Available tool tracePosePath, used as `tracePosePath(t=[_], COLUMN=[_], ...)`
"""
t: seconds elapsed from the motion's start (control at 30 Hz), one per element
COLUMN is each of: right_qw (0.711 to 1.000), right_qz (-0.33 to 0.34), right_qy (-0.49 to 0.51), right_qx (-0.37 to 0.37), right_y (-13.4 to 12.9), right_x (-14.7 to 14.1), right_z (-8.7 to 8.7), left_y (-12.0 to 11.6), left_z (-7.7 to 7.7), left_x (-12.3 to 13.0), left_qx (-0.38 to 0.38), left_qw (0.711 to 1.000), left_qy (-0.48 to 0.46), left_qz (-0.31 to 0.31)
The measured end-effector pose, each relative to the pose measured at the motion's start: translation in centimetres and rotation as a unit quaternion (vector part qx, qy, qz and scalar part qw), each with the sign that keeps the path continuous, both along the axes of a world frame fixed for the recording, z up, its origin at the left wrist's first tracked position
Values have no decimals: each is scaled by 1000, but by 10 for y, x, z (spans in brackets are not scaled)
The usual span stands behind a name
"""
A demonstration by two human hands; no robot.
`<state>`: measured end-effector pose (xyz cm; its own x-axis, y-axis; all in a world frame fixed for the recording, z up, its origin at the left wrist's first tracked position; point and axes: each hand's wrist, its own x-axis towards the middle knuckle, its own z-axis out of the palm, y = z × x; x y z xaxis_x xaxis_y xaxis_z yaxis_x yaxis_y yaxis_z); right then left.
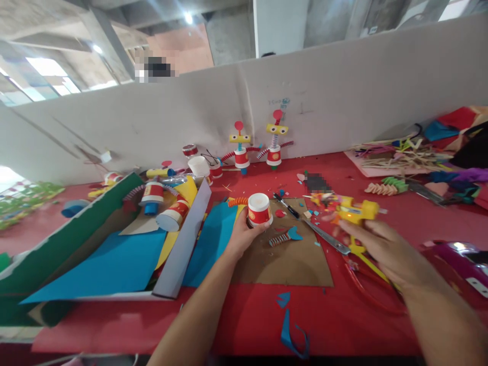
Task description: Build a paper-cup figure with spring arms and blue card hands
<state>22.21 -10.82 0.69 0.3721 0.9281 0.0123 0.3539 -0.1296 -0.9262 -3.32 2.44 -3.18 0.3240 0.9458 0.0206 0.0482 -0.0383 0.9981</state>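
Note:
My left hand (246, 234) is closed around a red and white paper cup (260, 211), its white base facing up. A folded orange paper spring (238, 202) sticks out from the cup's left side. To the right, my right hand (375, 244) grips a yellow hot glue gun (356, 209) with a small lit spot; its front end is blurred. Just under the cup, a striped paper spring with a blue end piece (285, 237) lies on the brown cardboard (282, 269). Large scissors with red handles (328, 236) lie beneath the glue gun, and a black pen (285, 206) rests near them.
Two finished paper-cup figures (241, 157) stand against the grey partition (171, 112). At left, an open box (181, 244) holds blue card and more cup figures. Craft sticks (389, 157) are heaped at right, near a purple object (463, 267). Blue scraps (287, 330) lie in front.

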Motion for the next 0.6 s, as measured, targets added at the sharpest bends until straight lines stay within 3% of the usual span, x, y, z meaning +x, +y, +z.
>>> tracePosePath(t=[0.07,0.13,0.27,0.6], right_qw=[986,972,955,940], right_qz=[98,125,127,128], right_qy=[133,192,259,311], right_qx=[29,58,64,52], right_y=[10,21,32,35], right_x=[-25,-44,-61,-64], right_z=[2,1,-6,-14], left_y=[-1,-2,0,2], left_z=[1,2,-1,-6], left_x=[1,1,1,2], left_qx=[-5,-11,-9,6], left_qw=[1000,1000,1000,1000], left_qy=[-9,-18,-16,6], left_qz=[2,0,2,5])
